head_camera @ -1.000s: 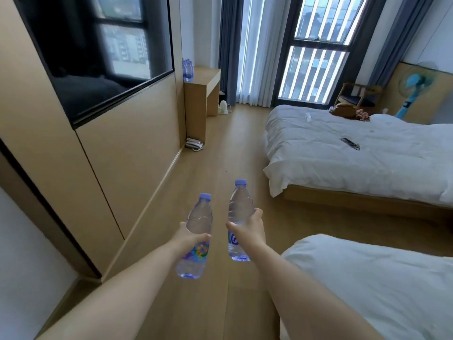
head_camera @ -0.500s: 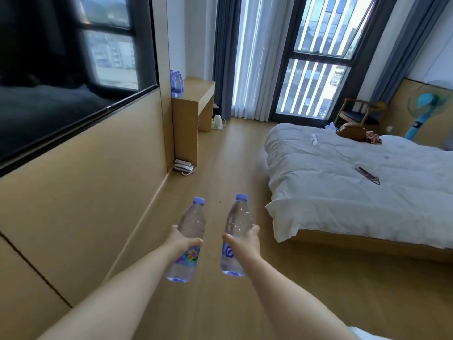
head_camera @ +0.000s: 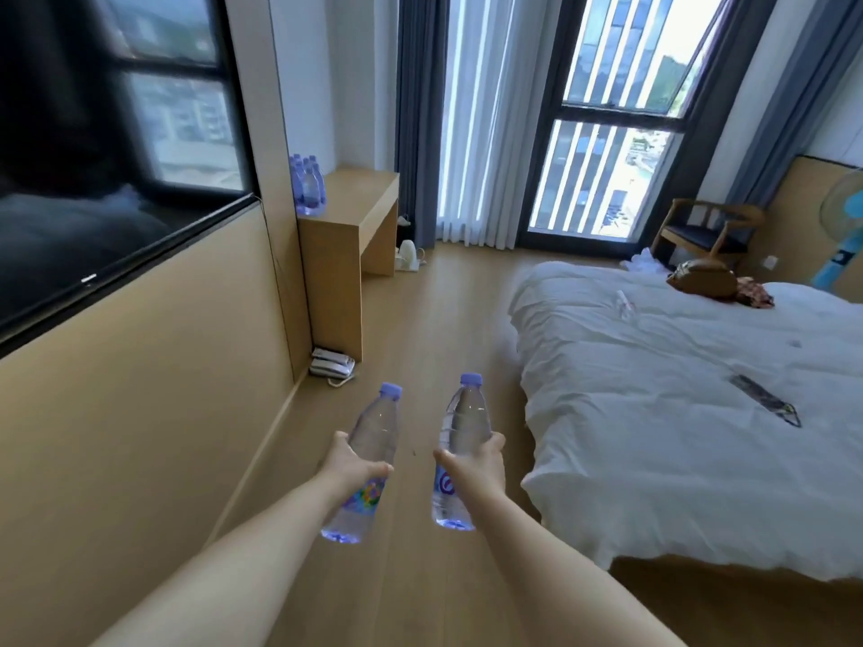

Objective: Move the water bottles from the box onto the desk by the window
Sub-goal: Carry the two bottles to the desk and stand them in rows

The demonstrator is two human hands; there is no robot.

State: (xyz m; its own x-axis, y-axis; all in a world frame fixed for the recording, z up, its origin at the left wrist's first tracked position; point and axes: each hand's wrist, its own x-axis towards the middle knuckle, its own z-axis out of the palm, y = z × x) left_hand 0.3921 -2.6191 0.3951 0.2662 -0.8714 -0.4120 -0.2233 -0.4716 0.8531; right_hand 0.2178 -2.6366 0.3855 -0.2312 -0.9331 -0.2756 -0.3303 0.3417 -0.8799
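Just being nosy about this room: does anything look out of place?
Yes. A white telephone sits on the wooden floor against the wall, at the foot of the desk. Odd, since phones usually sit on furniture. A dark flat item also lies askew on the bed.

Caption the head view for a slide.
Left hand and right hand each carry a water bottle toward the desk by the window.

White bed rt; phone on floor by wall; chair far corner; poss. remote on bed.
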